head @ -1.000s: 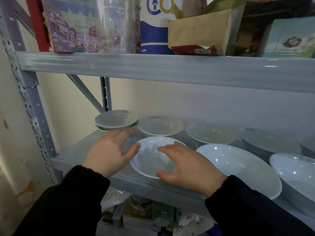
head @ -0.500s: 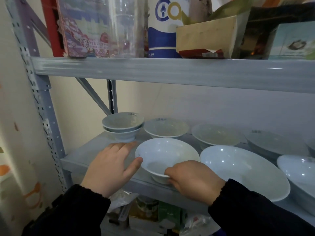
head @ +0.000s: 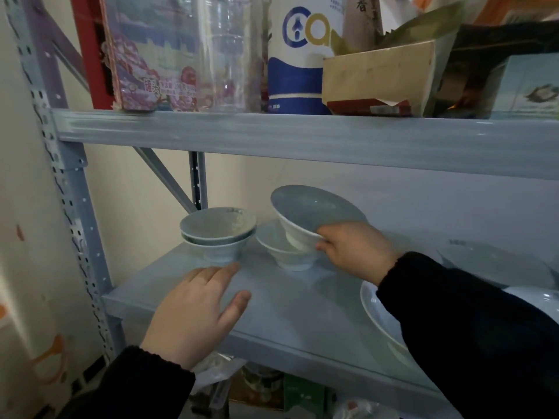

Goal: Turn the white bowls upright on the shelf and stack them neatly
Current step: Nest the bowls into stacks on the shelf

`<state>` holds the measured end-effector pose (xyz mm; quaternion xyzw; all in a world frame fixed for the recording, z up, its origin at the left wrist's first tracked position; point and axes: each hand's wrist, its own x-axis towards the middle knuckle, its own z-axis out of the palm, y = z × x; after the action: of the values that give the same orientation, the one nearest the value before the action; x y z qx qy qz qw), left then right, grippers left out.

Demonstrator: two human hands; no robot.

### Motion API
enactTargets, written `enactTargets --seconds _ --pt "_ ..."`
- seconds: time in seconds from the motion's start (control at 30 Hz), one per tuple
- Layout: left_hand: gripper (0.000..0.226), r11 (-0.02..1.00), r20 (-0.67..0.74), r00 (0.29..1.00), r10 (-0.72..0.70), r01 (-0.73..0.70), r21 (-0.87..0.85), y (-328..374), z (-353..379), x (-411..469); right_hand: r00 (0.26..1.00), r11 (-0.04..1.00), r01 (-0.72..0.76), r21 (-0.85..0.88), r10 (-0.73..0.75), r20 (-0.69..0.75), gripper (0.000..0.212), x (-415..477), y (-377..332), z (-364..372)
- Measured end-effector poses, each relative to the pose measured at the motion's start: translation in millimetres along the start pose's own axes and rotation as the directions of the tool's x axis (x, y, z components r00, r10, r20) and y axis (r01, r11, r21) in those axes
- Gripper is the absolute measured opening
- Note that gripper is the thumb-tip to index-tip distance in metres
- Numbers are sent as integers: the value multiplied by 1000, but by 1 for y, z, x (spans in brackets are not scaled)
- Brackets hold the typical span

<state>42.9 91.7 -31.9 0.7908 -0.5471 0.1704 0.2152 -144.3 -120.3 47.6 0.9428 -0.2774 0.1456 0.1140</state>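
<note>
My right hand grips a white bowl by its rim, tilted, its foot resting inside another upright white bowl on the grey shelf. To the left stands a stack of two upright white bowls at the back corner. My left hand hovers flat with straight fingers over the shelf's front, just in front of that stack, holding nothing. A large white bowl sits at the shelf's front right, partly hidden by my right sleeve. Another bowl shows behind the sleeve.
An upper shelf beam runs overhead, loaded with a clear jar, a blue and white tub and boxes. A perforated steel upright stands at the left. Packets lie on the level below.
My right hand lifted the front bowl and carried it back onto the bowl in the rear row. My left hand let go of it and stayed over the shelf's front.
</note>
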Motion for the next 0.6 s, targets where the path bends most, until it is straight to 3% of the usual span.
enactTargets --seconds 0.13,0.6 --pt "70 1000 52 998 22 -21 -21 -2 1 -4 989 997 -48 56 40 143 18 43 9 24" --pt "67 1000 95 995 10 -8 -23 -10 2 -29 918 996 -75 52 48 394 20 83 4 68"
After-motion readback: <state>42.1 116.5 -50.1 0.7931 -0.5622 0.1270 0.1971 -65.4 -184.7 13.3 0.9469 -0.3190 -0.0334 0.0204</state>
